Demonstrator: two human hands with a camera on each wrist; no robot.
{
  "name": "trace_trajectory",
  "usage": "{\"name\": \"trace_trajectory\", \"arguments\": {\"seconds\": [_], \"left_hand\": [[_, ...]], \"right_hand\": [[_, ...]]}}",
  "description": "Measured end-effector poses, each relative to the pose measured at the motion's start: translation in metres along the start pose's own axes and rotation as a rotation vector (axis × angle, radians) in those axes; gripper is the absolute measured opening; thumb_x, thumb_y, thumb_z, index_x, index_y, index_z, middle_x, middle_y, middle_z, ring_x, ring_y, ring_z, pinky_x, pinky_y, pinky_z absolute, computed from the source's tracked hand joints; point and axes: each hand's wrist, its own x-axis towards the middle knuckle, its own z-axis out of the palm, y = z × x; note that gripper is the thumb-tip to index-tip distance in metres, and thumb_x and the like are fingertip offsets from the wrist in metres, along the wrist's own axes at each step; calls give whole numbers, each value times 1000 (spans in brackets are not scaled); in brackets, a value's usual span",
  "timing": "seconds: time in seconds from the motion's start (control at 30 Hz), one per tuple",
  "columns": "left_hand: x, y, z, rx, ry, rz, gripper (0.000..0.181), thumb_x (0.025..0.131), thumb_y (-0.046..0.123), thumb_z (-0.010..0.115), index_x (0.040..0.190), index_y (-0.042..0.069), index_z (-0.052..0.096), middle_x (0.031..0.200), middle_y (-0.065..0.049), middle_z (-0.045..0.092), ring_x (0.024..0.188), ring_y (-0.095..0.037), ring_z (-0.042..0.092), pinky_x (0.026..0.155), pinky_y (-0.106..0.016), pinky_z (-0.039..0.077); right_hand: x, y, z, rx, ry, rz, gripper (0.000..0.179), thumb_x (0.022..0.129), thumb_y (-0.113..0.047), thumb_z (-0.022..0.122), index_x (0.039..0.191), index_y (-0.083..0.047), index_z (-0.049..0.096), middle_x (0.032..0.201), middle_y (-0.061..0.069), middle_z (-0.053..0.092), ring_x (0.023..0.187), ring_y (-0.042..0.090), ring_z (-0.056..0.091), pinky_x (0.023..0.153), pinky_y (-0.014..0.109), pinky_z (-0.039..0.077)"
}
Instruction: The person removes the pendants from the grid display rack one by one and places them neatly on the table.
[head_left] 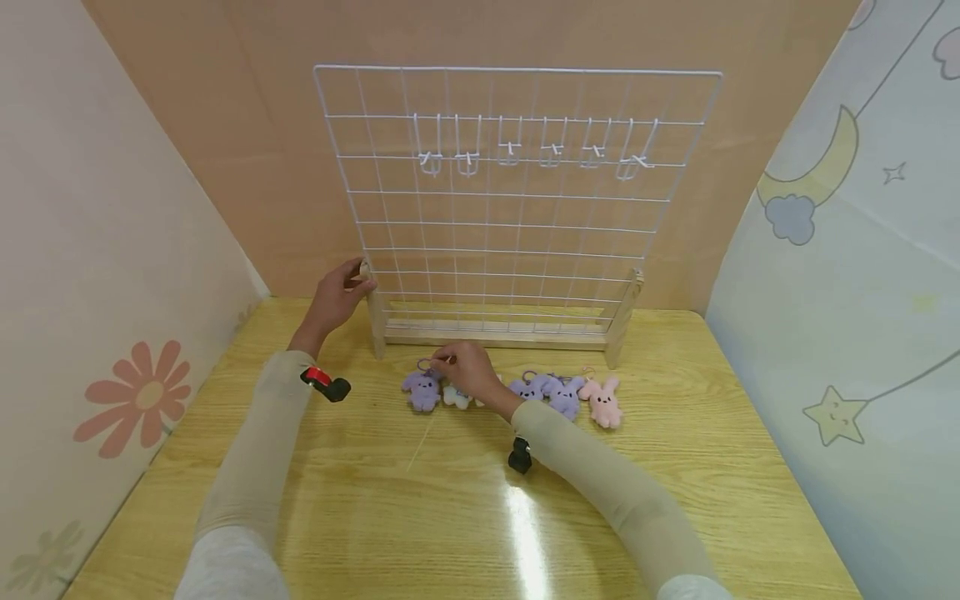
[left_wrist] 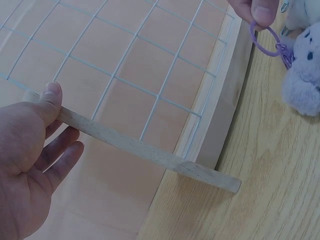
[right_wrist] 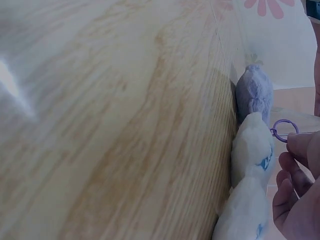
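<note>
At the left end of the row lies a purple plush keychain (head_left: 423, 392) with floppy ears. My right hand (head_left: 471, 371) pinches its purple ring (right_wrist: 276, 130) between thumb and fingertip, with the other fingers curled below. My left hand (head_left: 335, 298) grips the top of the left wooden post (left_wrist: 135, 142) of a stand, thumb on the near side and fingers behind. The stand carries a white wire grid panel (head_left: 517, 224). A white plush (head_left: 455, 397) lies just beside the purple one, and my right hand partly hides the plush toys to its right.
Farther right lie two more purple plush keychains (head_left: 564, 398) and a pink plush keychain (head_left: 603, 404). Several white wire hooks (head_left: 552, 152) hang along the upper grid. A tan backdrop (head_left: 262, 167) stands behind the wooden table (head_left: 405, 500), with printed walls on both sides.
</note>
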Motion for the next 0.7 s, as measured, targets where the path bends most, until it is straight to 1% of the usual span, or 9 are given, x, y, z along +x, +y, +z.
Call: {"name": "trace_trajectory", "arguments": {"seconds": [0.13, 0.33, 0.4, 0.5, 0.6, 0.7], "left_hand": [[0, -1, -1, 2, 1, 5, 64, 107, 30, 58, 159, 1, 33, 155, -26, 43, 134, -47, 50, 106, -61, 46], [1, -1, -1, 13, -3, 9, 64, 107, 29, 58, 158, 1, 33, 155, -26, 43, 133, -47, 51, 105, -61, 47], [1, -1, -1, 15, -4, 9, 64, 106, 30, 58, 158, 1, 34, 155, -26, 44, 133, -47, 51, 105, -61, 48], [2, -1, -1, 19, -6, 5, 65, 106, 31, 58, 158, 1, 34, 154, -26, 44, 133, -46, 52, 104, -60, 48], [3, 0, -2, 17, -7, 2, 64, 106, 30, 58, 158, 1, 34, 154, -25, 45, 133, -45, 52, 104, -59, 49], [3, 0, -3, 19, -14, 8, 64, 106, 29, 59, 158, 0, 34, 153, -26, 45, 133, -46, 52, 104, -60, 48]], "right_hand": [[2, 0, 2, -19, -8, -5, 16, 99, -23, 71, 103, -12, 82, 98, 0, 77, 78, 9, 65, 66, 24, 53], [4, 1, 4, -17, -3, -17, 11, 96, -22, 75, 97, -14, 83, 93, -3, 77, 68, 6, 59, 60, 22, 48], [4, 1, 3, -7, -11, -1, 12, 96, -23, 75, 97, -14, 84, 93, -3, 77, 67, 6, 59, 58, 22, 47], [4, 2, -1, -1, -30, 25, 15, 98, -24, 73, 101, -13, 83, 97, -2, 77, 68, 8, 60, 56, 24, 48], [2, 2, -8, 13, -33, 28, 17, 100, -23, 70, 106, -12, 82, 106, 1, 77, 80, 11, 64, 65, 26, 52], [-2, 2, -19, 48, -10, 17, 20, 100, -25, 70, 110, -11, 81, 113, 3, 76, 93, 16, 66, 77, 32, 56]]}}
